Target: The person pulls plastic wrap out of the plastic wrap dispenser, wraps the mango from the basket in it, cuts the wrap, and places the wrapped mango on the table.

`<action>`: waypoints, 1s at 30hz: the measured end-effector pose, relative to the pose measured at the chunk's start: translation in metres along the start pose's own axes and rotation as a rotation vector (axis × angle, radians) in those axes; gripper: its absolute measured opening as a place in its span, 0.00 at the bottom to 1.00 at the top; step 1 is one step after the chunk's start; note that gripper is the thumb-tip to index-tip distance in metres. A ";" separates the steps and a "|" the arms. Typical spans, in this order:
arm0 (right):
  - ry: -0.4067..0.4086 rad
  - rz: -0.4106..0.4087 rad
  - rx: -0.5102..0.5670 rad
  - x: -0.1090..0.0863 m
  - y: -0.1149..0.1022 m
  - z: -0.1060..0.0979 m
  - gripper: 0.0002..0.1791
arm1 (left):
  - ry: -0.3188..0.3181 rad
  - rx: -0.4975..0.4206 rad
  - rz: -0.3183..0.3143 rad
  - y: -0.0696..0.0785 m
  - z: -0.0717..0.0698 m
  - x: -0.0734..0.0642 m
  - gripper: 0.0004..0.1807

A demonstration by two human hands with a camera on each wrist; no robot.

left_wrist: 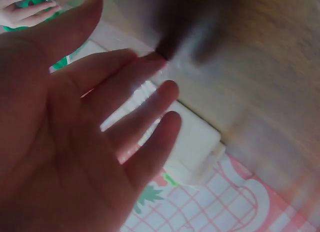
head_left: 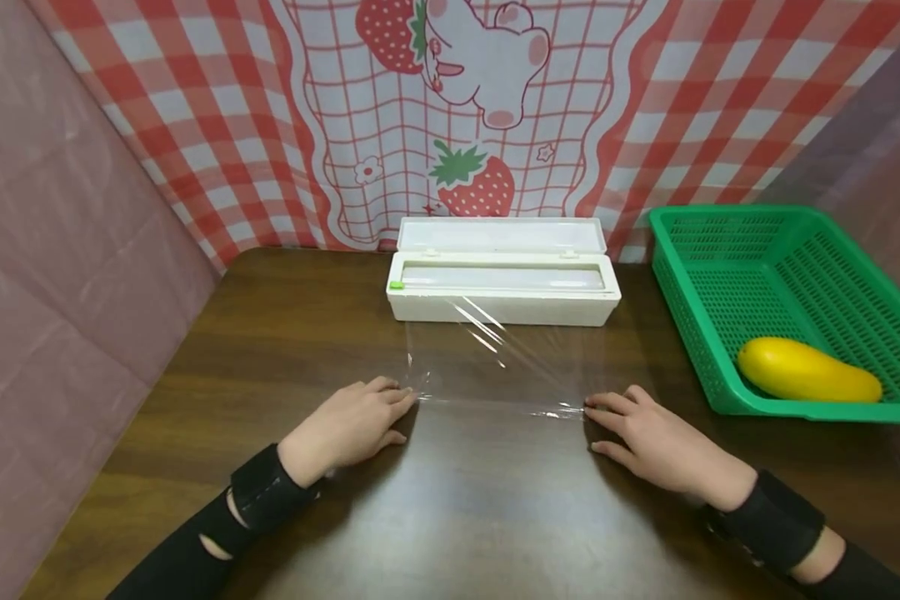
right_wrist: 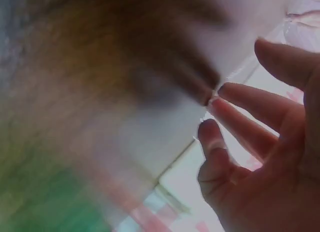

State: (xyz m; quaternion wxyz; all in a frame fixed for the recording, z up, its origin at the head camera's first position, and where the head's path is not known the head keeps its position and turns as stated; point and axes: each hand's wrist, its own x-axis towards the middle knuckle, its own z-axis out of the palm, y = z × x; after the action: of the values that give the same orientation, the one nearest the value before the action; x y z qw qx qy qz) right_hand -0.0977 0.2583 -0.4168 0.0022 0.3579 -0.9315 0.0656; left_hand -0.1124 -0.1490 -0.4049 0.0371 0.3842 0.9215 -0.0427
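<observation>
A sheet of clear plastic wrap point(head_left: 495, 375) stretches from a white cling film dispenser point(head_left: 502, 310) at the back of the table toward me. My left hand point(head_left: 352, 421) touches the sheet's near left corner with its fingertips, thumb held apart. In the left wrist view its fingers point(left_wrist: 145, 117) are fairly straight and spread. At the near right corner, fingertips of my right hand point(head_left: 656, 437) rest on the film's edge. The right wrist view shows that thumb point(right_wrist: 285, 64) apart from the fingers, with the outer fingers somewhat bent. The dispenser's lid point(head_left: 501, 236) stands raised.
On the right sits a green plastic basket point(head_left: 682, 317) holding a yellow, elongated fruit or vegetable point(head_left: 806, 371). A strawberry-print checked cloth point(head_left: 255, 167) hangs behind the brown wooden table point(head_left: 480, 517). Pinkish cloth point(head_left: 75, 250) covers the left side.
</observation>
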 end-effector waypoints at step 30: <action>0.153 0.102 0.022 -0.030 0.019 -0.102 0.19 | -0.144 -0.128 -0.050 0.007 0.002 -0.018 0.40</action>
State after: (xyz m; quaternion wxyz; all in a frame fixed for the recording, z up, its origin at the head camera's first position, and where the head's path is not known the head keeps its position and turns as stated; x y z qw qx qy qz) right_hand -0.0919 0.3049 -0.3198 0.0662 0.3039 -0.9448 0.1030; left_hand -0.0949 -0.1572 -0.4053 0.1264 0.3540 0.9266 -0.0121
